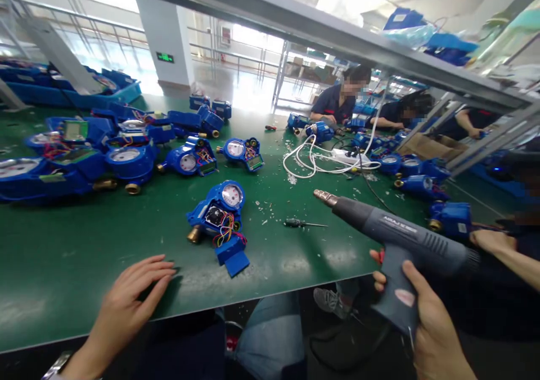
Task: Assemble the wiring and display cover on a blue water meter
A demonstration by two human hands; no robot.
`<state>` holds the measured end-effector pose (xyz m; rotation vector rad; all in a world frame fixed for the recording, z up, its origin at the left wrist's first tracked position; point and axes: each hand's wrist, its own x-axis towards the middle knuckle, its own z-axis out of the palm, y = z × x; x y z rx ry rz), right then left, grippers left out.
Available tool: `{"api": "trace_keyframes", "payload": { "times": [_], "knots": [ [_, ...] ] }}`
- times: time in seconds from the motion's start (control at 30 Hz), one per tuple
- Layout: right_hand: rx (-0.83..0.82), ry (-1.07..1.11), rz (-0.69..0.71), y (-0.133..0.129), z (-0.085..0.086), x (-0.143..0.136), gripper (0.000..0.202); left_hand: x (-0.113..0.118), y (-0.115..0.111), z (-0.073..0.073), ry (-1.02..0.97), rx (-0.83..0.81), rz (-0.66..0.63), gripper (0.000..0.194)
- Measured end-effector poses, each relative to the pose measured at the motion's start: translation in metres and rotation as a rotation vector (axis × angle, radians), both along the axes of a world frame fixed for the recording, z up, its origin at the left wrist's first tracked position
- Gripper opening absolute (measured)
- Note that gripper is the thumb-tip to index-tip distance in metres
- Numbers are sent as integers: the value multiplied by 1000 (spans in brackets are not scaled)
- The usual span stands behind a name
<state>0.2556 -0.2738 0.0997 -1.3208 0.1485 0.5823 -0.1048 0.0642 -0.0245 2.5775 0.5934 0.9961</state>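
Note:
My right hand (426, 307) is wrapped round the handle of a dark grey heat gun (375, 222), a finger at its red trigger. The gun's metal nozzle points left over the table. My left hand (137, 290) rests near the table's front edge, fingers stretched out and holding nothing. Just beyond it lies a blue water meter (230, 197) with its round dial up, its housing open and coloured wires showing. A blue cover piece (232, 255) sits at the wires' end. Between meter and gun lies a screwdriver (297, 223).
Many blue water meters (126, 157) crowd the green table's (109, 222) left side; more line its right. A white power strip (350, 156) with looped cable and plastic scraps lies behind the screwdriver. A metal shelf beam (337, 31) crosses overhead. Co-workers (337, 101) sit opposite and at right.

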Motion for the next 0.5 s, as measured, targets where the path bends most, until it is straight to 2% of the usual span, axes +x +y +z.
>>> {"api": "trace_keyframes", "payload": {
  "times": [0.07,0.2,0.3,0.4,0.5],
  "knots": [
    [51,83,-17,10,-8,32,27,0,0,0,8,8,-4,16],
    [29,3,-33,29,-28,77,30,1,-1,2,18,17,5,16],
    [-47,-73,-58,42,-41,104,33,5,-4,8,55,4,25,17],
    [-154,-140,-79,50,-55,134,28,14,-10,18,104,-52,37,20],
    [-338,-349,-92,52,-71,159,22,30,-16,29,139,-142,29,24]
  ]
}}
